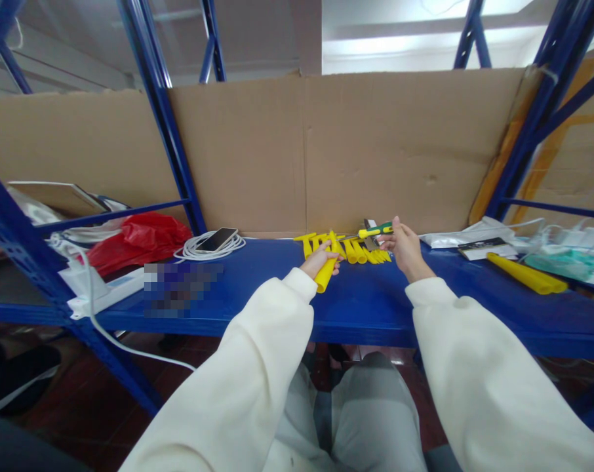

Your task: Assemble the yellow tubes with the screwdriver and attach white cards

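My left hand [319,259] is closed round a yellow tapered tube [326,278], its wide open end pointing down toward me. A screwdriver [376,230] with a green and yellow handle is in my closed right hand [405,248]; its shaft points left toward the tube's upper end. Whether the tip touches the tube, I cannot tell. Several more yellow tapered tubes [359,254] lie in a row on the blue shelf behind and between my hands. A grey metal piece [370,242] shows just under the screwdriver handle, partly covered.
Left on the blue shelf [257,288] are a phone [218,240] on a coiled white cable [186,251], a red plastic bag [137,242] and a white power strip [115,292]. Rightward lie a yellow cone [528,274] and white packages [467,235]. Cardboard [376,144] walls the back.
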